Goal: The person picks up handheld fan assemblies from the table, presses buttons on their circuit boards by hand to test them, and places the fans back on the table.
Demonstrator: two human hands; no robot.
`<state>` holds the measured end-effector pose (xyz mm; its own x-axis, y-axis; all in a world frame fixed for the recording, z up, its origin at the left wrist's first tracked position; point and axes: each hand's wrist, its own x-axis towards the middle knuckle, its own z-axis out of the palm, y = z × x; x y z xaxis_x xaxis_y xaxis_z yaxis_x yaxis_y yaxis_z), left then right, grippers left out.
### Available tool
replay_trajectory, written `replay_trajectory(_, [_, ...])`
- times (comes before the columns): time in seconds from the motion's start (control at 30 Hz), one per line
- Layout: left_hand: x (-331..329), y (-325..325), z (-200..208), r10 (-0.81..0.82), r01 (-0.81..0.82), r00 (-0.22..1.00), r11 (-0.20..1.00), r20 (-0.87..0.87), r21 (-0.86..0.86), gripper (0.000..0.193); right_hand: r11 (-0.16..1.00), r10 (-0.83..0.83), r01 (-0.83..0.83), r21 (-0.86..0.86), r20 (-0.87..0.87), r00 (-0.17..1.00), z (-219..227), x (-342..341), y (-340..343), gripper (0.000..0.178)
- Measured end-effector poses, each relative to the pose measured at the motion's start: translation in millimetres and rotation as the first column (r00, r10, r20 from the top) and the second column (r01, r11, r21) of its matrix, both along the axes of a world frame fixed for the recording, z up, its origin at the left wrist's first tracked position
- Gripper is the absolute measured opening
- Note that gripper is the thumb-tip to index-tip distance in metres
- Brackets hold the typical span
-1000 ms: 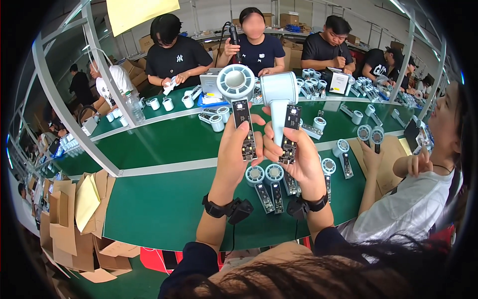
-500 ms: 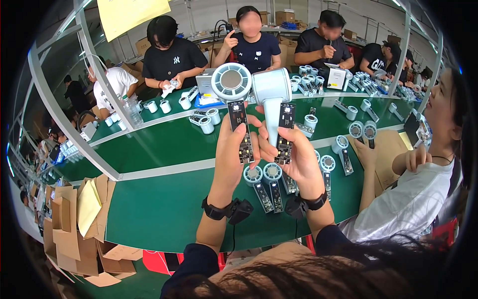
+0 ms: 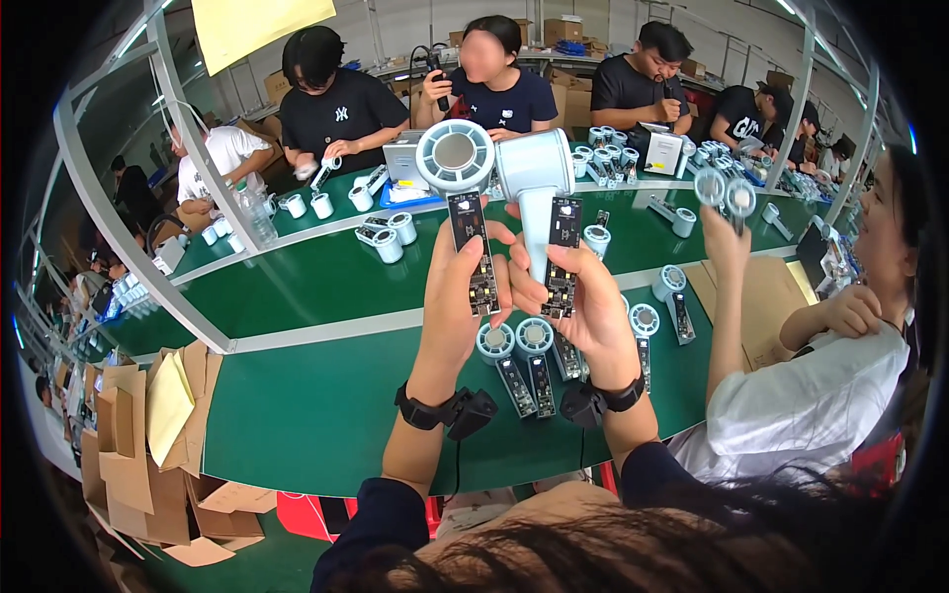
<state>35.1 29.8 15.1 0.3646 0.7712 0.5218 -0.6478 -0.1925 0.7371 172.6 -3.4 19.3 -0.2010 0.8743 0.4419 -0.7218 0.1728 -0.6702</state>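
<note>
My left hand (image 3: 457, 296) grips a pale blue handheld fan (image 3: 455, 158) by its handle, its round grille facing me. A black circuit board (image 3: 472, 247) shows in that handle, under my thumb. Held close beside it, a second pale blue fan (image 3: 535, 166) is in my right hand (image 3: 598, 311), its head turned sideways. Another circuit board (image 3: 563, 242) lies along this handle, pressed by my right thumb. Both fans are raised above the green table, their heads nearly touching. Below my hands rest several similar fans (image 3: 535, 338) with bare boards in their handles.
On my right a co-worker's hand (image 3: 728, 242) holds up two fans (image 3: 710, 186). Cardboard (image 3: 756, 301) lies before that person. More fans (image 3: 390, 245) sit along the green far strip (image 3: 297, 296), with people behind. Folded boxes (image 3: 124, 435) stack at left, near a metal frame (image 3: 148, 237).
The co-worker's hand on the right has risen with its two fans. Fans on the far strip have shifted left. My hands keep nearly the same pose.
</note>
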Motion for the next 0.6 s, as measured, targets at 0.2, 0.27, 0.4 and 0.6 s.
replay_trajectory(0.2, [0.4, -2.6, 2.6, 0.020, -0.020, 1.000, 1.000, -0.003, 0.012, 0.042, 1.000, -0.010, 0.010, 0.000, 0.004, 1.000, 5.2, -0.8, -3.8, 0.054])
replay_trajectory(0.27, [0.6, -3.0, 3.3, 0.026, -0.026, 1.000, 0.999, -0.005, 0.023, 0.042, 1.000, 0.012, -0.012, 0.004, 0.012, 1.000, 5.9, -0.2, -3.4, 0.054])
replay_trajectory(0.4, [0.6, -3.0, 3.6, 0.048, -0.047, 0.999, 0.998, -0.022, 0.040, 0.042, 1.000, 0.013, -0.013, 0.014, 0.019, 1.000, 4.7, 2.1, -2.1, 0.053])
replay_trajectory(0.6, [-0.3, 1.6, 0.5, 0.062, -0.059, 0.996, 0.997, -0.057, 0.049, 0.042, 0.999, -0.033, 0.033, -0.026, 0.007, 0.999, 0.6, -1.1, -0.5, 0.053])
